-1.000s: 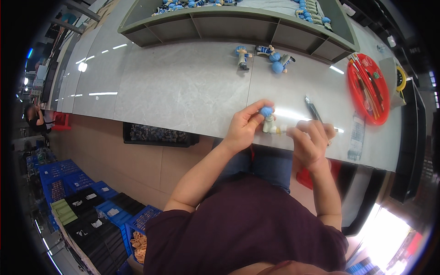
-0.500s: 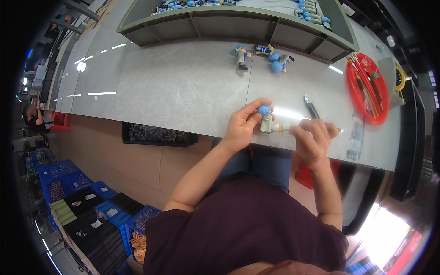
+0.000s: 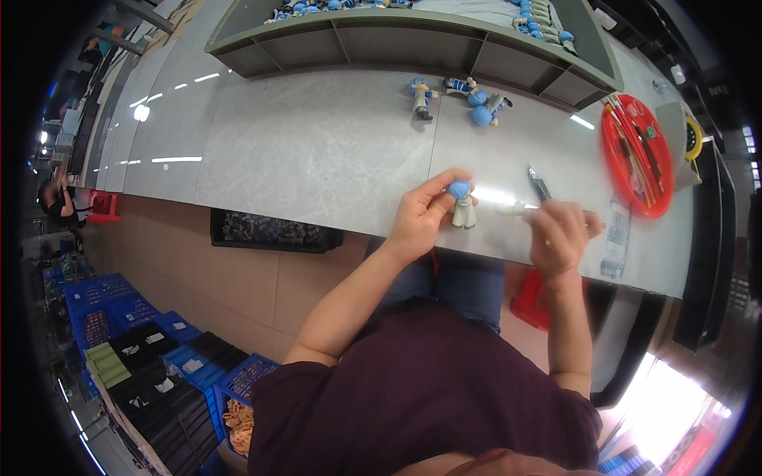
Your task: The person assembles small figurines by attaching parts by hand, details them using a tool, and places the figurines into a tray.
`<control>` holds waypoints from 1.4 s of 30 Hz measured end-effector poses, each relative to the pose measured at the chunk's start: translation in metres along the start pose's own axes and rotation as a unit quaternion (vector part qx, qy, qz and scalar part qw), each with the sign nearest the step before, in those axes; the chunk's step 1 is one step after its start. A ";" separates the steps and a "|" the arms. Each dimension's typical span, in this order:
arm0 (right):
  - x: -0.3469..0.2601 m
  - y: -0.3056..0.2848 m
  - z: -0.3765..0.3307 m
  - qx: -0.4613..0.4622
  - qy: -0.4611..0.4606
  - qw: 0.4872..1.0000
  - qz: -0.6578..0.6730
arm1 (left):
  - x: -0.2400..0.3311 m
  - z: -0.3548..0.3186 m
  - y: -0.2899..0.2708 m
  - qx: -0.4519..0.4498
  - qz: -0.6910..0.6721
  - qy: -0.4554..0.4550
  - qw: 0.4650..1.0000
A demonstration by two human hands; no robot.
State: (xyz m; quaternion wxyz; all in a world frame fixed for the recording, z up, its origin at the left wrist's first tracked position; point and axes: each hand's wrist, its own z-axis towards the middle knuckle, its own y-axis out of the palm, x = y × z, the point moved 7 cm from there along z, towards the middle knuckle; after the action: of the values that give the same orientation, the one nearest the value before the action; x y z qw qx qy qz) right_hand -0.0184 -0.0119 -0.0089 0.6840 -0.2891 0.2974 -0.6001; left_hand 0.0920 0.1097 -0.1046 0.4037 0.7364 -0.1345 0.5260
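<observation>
My left hand [image 3: 418,220] is closed on a small doll figurine [image 3: 463,213] with blue hair and a pale grey-green robe, held upright near the table's front edge. To its right, my right hand [image 3: 558,236] is closed and smeared by motion. It grips a slim brush [image 3: 518,209] whose pale, blurred tip points toward the figurine, apart from it. Just beyond that hand a craft knife [image 3: 539,182] lies on the table. Farther off lie several loose figurines, among them one in a grey apron [image 3: 422,99].
A grey-green divided tray [image 3: 405,46] with many figurines spans the table's far side. On the right stand a red oval dish [image 3: 665,205] of brushes and a tape dispenser [image 3: 680,127]. A flat clear packet [image 3: 616,238] lies near the right edge. A black crate [image 3: 278,244] sits below the table.
My right hand has moved right with the brush, drawing its tip away from the figurine. My left hand stays in place; the figurine has turned slightly in it.
</observation>
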 end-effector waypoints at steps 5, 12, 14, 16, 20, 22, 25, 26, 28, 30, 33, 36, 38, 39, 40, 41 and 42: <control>0.075 -0.012 -0.024 0.044 0.263 0.963 -0.025 | 0.003 0.001 0.001 -0.018 -0.021 0.007 1.000; 0.100 0.002 -0.045 0.001 0.344 0.939 -0.011 | 0.001 0.000 -0.002 -0.020 -0.016 0.008 1.000; 0.099 0.003 -0.047 -0.003 0.344 0.939 0.000 | 0.001 0.000 0.000 -0.025 -0.020 0.006 0.999; 0.102 0.004 -0.053 -0.001 0.349 0.937 -0.003 | 0.003 0.000 0.004 -0.028 -0.018 0.016 0.999; 0.100 -0.007 -0.056 0.019 0.310 0.950 -0.044 | -0.002 0.004 0.007 -0.024 -0.021 0.016 0.999; 0.087 -0.018 -0.052 0.084 0.315 0.944 -0.040 | -0.006 0.004 -0.001 -0.027 -0.012 0.038 0.999; 0.054 -0.042 -0.088 0.205 0.274 0.939 0.021 | -0.004 0.002 -0.002 -0.032 -0.010 0.050 0.998; 0.038 -0.047 -0.113 0.244 0.260 0.933 0.056 | 0.000 -0.001 0.001 -0.038 -0.008 0.056 0.998; 0.012 -0.060 -0.148 0.240 0.265 0.931 0.077 | 0.001 -0.002 0.006 -0.061 0.004 0.043 0.997; 0.009 -0.060 -0.210 0.261 0.355 0.896 0.056 | 0.006 0.000 0.004 -0.022 0.018 0.052 0.998; 0.028 -0.049 -0.335 0.320 0.612 0.721 0.059 | 0.004 0.002 0.004 -0.025 0.037 0.064 0.997; 0.050 -0.032 -0.480 0.439 0.744 0.492 0.106 | 0.003 0.003 0.005 -0.018 0.052 0.076 0.996; 0.056 -0.020 -0.555 0.502 0.771 0.366 0.140 | 0.003 0.003 0.007 -0.034 0.069 0.079 0.994; 0.061 -0.013 -0.587 0.531 0.764 0.333 0.153 | 0.002 0.005 0.008 -0.031 0.074 0.083 0.993; 0.066 -0.005 -0.615 0.563 0.749 0.297 0.185 | 0.003 0.005 0.008 -0.028 0.080 0.088 0.993; 0.073 0.003 -0.636 0.593 0.730 0.261 0.217 | 0.003 0.005 0.006 -0.032 0.083 0.092 0.992; 0.078 0.006 -0.651 0.599 0.727 0.251 0.221 | 0.002 0.006 0.004 -0.040 0.092 0.095 0.990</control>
State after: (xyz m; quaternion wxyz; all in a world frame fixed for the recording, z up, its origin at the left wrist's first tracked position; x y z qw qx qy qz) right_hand -0.4976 -0.1136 -0.4453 0.2610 0.8397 0.2762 -0.3879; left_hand 0.0942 0.1028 -0.1017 0.3937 0.6509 -0.1839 0.6225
